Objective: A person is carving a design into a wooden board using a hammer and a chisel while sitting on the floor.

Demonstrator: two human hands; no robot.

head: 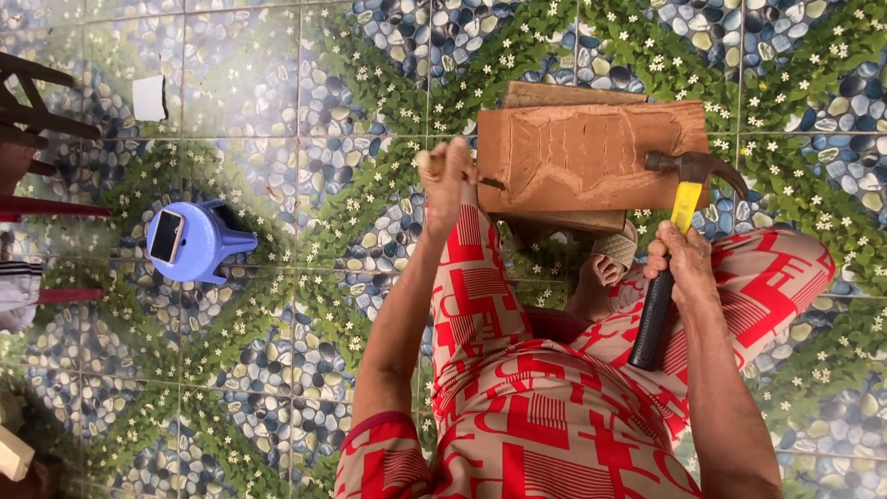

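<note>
A reddish wooden board (591, 157) with a carved outline lies on the tiled floor, stacked on another plank (564, 94). My left hand (448, 176) grips a chisel (488, 182) whose dark tip touches the board's left edge. My right hand (682, 268) is closed around the black-and-yellow handle of a claw hammer (679, 208); its metal head hovers over the board's right end. My knees in red-patterned trousers and a sandalled foot (605, 263) sit just below the board.
A small blue plastic stool (199, 242) with a phone (166, 236) on it stands to the left. Dark wooden furniture legs (37, 120) line the left edge. A white scrap (149, 98) lies on the pebble-and-flower patterned tiles.
</note>
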